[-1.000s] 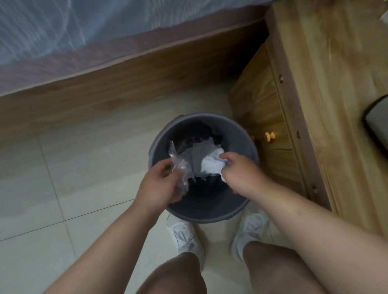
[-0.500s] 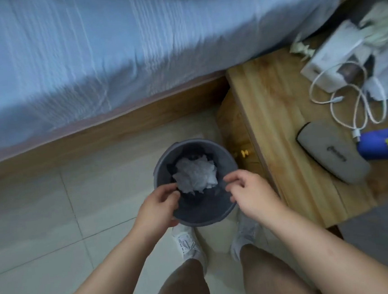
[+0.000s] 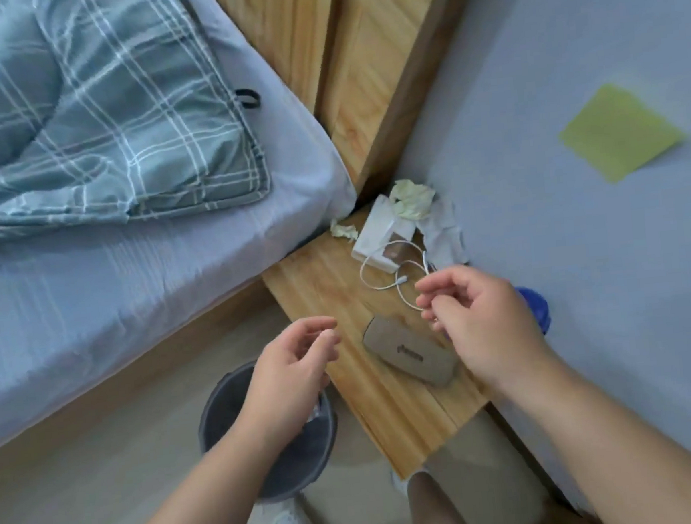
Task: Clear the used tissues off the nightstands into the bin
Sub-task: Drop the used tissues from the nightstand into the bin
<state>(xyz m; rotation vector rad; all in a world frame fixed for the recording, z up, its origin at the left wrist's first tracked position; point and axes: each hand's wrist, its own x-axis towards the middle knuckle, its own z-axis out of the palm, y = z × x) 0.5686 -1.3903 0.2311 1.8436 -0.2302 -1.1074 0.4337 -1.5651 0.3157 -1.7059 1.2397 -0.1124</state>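
Your left hand [image 3: 291,375], right hand [image 3: 479,325]: empty, fingers loose. Tissues [image 3: 413,201] beside the white box [image 3: 375,238] not yet in bin [image 3: 212,411].

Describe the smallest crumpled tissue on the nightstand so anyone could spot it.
Find the wooden nightstand beside the bed. At its far corner, nearest the bed, lies the small tissue, left of the white box, apart from the bigger wads.

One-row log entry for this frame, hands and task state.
left hand open, empty | right hand open, empty | crumpled tissues on nightstand by white box | bin on floor
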